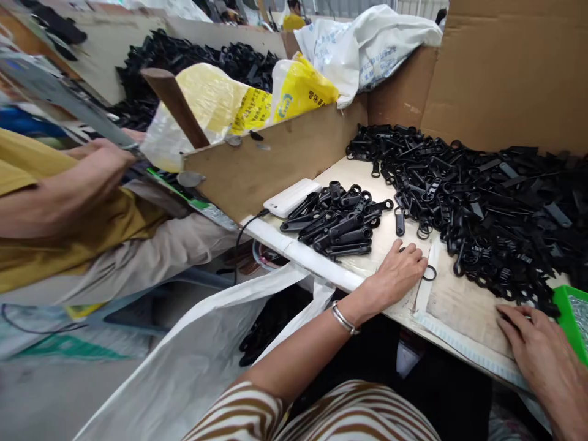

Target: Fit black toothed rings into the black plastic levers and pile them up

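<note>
My left hand [399, 271] rests palm down on the table edge, fingers curled together beside a small black ring [430, 273]; a silver bracelet [343, 318] is on its wrist. In front of it lies a small stack of black plastic pull tabs [337, 220]. My right hand [537, 349] lies flat on the worn cloth mat [459, 303], fingers stretched toward the big heap of black tabs [482, 202]. Neither hand visibly holds a part.
A white power bank [292, 197] with a cable sits by the cardboard divider [275, 159]. A green tray [572, 318] stands at the right. A white sack [193, 367] with black parts hangs below. Another person's arm [68, 190] is at the left, near yellow bags [257, 101].
</note>
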Tool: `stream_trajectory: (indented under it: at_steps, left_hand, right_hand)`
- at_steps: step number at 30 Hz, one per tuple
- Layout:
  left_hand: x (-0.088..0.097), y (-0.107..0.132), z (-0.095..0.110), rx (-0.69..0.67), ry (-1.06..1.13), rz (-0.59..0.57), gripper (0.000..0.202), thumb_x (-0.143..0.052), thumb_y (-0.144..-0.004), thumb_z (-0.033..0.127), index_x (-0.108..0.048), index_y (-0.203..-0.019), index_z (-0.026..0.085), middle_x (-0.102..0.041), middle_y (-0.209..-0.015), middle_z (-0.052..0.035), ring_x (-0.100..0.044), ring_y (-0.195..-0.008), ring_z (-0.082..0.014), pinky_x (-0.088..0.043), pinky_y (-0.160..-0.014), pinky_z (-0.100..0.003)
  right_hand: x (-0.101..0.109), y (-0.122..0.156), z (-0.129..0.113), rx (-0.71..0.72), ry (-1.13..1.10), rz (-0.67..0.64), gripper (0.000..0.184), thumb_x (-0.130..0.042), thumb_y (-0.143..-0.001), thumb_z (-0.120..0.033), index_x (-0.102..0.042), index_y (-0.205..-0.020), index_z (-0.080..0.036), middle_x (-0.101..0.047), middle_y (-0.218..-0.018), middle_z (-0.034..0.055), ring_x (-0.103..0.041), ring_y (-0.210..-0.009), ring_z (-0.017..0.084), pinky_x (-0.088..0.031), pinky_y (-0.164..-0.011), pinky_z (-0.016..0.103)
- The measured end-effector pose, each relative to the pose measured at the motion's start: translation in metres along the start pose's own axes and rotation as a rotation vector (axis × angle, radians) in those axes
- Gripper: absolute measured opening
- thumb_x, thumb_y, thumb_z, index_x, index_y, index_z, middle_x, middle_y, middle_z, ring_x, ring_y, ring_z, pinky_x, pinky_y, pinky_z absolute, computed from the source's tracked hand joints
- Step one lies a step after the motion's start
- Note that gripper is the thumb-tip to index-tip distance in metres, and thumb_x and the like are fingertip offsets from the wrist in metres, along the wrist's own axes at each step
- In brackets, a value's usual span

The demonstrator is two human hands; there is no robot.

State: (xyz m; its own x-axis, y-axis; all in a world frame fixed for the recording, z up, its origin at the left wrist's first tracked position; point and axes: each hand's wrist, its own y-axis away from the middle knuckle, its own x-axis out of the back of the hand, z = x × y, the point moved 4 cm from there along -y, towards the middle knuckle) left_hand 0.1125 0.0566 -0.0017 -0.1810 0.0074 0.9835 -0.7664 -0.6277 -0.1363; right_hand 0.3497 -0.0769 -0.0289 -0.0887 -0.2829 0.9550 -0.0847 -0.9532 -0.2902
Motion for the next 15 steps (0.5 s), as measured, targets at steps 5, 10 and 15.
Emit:
stream_trajectory:
  at_steps: [5,10,15]
  left_hand:
    - [0.005,0.002,0.0,0.07,0.155,0.06,0.021,-0.039,-0.093,0.003,-0.058,-0.09,0.012,-0.061,-0.091,-0.0098,-0.057,-0.092,-0.0226,-0.043,-0.091,-0.04]
    - [0.009,0.01,0.012,0.17,0.759,0.122,0.009,-0.05,-0.092,0.02,-0.055,-0.098,0.016,-0.059,-0.088,-0.0019,-0.057,-0.075,-0.0135,-0.044,-0.067,-0.025]
    - [-0.013,0.016,0.028,0.358,1.902,-0.007,0.029,-0.068,-0.079,0.028,-0.056,-0.102,0.017,-0.064,-0.092,-0.0054,-0.057,-0.069,-0.0112,-0.035,-0.057,-0.023]
  right_hand:
    - [0.011,0.001,-0.004,-0.035,-0.143,0.025,0.048,-0.034,-0.096,-0.051,-0.067,-0.109,-0.019,-0.069,-0.1,0.0116,-0.064,-0.094,0.03,-0.052,-0.086,0.044]
    - [0.015,-0.005,-0.031,0.08,-0.449,-0.187,0.028,-0.047,-0.096,-0.042,-0.067,-0.107,-0.026,-0.069,-0.111,0.0055,-0.064,-0.103,0.022,-0.052,-0.089,0.035]
    - [0.018,-0.011,-0.035,0.068,-0.346,-0.081,0.029,-0.048,-0.096,-0.041,-0.072,-0.098,-0.025,-0.063,-0.11,0.0086,-0.061,-0.103,0.024,-0.052,-0.086,0.037]
